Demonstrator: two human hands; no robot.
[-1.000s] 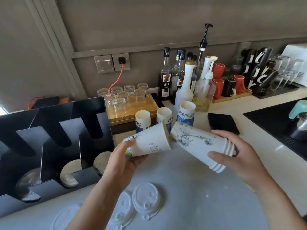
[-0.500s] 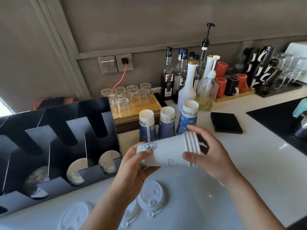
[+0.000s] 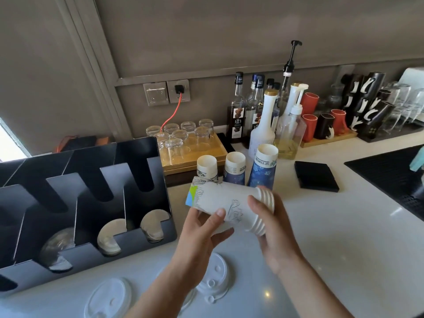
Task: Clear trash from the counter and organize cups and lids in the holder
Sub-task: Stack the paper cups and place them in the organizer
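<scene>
A nested stack of white paper cups (image 3: 226,203) lies sideways in the air above the counter, rims to the right. My left hand (image 3: 202,232) grips its narrow bottom end from below. Fingers of my right hand (image 3: 268,228) wrap the rim end. To the left stands a black cup and lid holder (image 3: 146,239) with lids lying in its front slots. Three upside-down blue and white paper cups (image 3: 262,171) stand just behind the stack. Loose white lids (image 3: 214,281) lie on the counter near the front, one (image 3: 107,299) further left.
A wooden tray of upturned glasses (image 3: 181,143) stands behind the holder. Syrup and pump bottles (image 3: 263,118) line the wall, with mugs (image 3: 321,120) and glasses to their right. A black square pad (image 3: 315,176) and a black drip mat (image 3: 390,177) lie on the white counter (image 3: 332,237).
The single cup in my left hand has been pushed onto the stack in my right, making one nested stack. Both hands now hold it, a little lower and closer.
</scene>
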